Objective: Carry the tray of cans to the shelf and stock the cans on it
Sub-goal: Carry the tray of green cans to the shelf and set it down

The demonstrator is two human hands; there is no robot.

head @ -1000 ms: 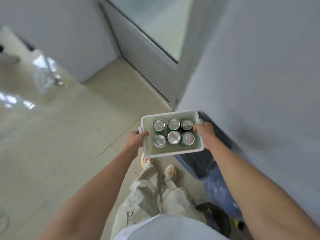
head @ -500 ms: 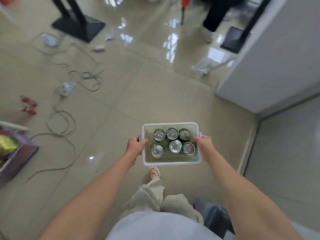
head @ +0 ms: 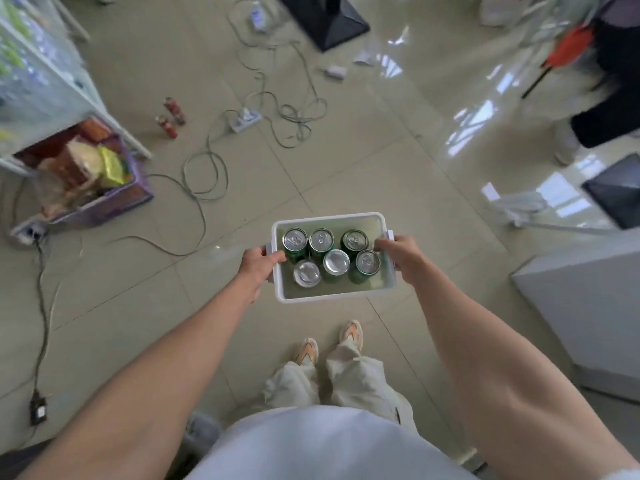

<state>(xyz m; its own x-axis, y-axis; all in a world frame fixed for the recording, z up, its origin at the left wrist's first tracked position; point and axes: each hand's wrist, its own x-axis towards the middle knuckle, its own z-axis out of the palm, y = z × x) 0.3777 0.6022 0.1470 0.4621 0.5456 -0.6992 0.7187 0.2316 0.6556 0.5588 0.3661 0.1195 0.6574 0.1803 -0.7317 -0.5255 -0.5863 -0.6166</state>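
Centre frame, a white rectangular tray (head: 332, 296) carries six green cans (head: 331, 257) in two rows; no label is legible. Left hand (head: 255, 265) and right hand (head: 401, 255) grasp its ends.

Shelf (head: 41, 74) blurred and cut off at left.

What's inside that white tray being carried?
The tray holds six upright cans in two rows of three, mostly green-sided with silver tops. The left hand and right hand hold its ends. The floor beneath is hidden.
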